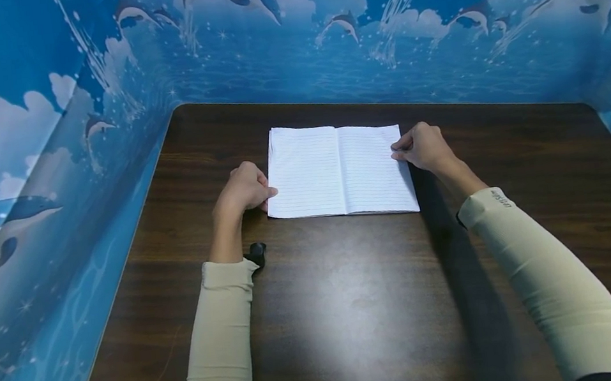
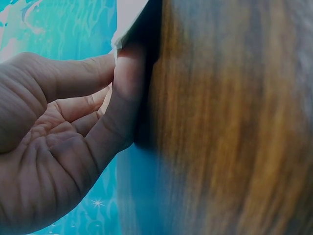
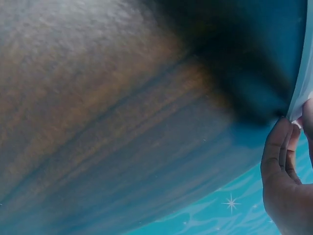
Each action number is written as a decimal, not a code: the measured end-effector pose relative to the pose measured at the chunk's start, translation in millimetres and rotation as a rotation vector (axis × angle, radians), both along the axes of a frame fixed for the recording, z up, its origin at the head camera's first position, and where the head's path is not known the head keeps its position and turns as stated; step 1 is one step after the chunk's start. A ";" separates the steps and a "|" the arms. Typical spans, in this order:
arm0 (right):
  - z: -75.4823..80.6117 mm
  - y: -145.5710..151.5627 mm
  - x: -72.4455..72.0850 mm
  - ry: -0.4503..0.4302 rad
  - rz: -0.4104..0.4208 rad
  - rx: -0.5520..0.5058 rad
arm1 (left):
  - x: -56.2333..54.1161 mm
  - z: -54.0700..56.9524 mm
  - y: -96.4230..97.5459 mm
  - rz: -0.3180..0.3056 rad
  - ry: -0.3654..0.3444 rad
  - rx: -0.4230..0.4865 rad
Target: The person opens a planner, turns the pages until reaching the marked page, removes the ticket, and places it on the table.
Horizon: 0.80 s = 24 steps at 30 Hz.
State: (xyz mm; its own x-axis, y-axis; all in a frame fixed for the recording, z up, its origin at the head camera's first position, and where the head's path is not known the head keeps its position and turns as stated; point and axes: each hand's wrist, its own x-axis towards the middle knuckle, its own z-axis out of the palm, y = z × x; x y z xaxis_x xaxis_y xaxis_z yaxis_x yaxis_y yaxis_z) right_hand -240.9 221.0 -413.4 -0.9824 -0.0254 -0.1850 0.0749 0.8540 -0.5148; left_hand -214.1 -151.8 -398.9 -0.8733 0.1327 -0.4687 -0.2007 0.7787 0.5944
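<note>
A lined notebook (image 1: 309, 174) lies open on the dark wooden table, its two blank ruled pages facing up. My left hand (image 1: 244, 189) pinches the notebook's left edge near its lower corner. In the left wrist view, the thumb and index finger of the left hand (image 2: 63, 107) grip the white paper edge between them. At the upper part of the right edge, my right hand (image 1: 424, 146) pinches the paper between thumb and fingers. The right wrist view has the right hand (image 3: 286, 166) at its right border, fingertips on the white page edge (image 3: 302, 83).
The brown wood-grain table (image 1: 345, 314) has rounded corners and reflects a bright patch of light. Blue curtains (image 1: 277, 65) printed with dolphins and clouds stand around its far and left sides. A small black device (image 1: 257, 255) sits at the left wrist, by the sleeve cuff.
</note>
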 end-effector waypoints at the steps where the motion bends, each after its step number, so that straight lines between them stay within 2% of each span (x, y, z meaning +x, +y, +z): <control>1: -0.7 0.1 0.4 0.004 -0.002 -0.009 | 0.0 0.3 -0.3 -0.003 0.001 -0.004; 4: -2.8 1.0 0.7 0.003 0.001 -0.013 | -0.7 0.6 -1.0 -0.012 -0.002 -0.014; 12: -4.0 3.4 -0.7 -0.034 0.093 0.069 | -1.0 -1.0 -0.8 -0.015 0.013 -0.002; 18: -3.2 1.0 1.8 -0.028 0.059 0.069 | -1.3 -1.5 -1.2 -0.013 0.013 0.004; 24: -3.7 2.1 3.9 -0.040 -0.022 -0.005 | -1.0 -1.8 0.0 -0.007 -0.003 -0.001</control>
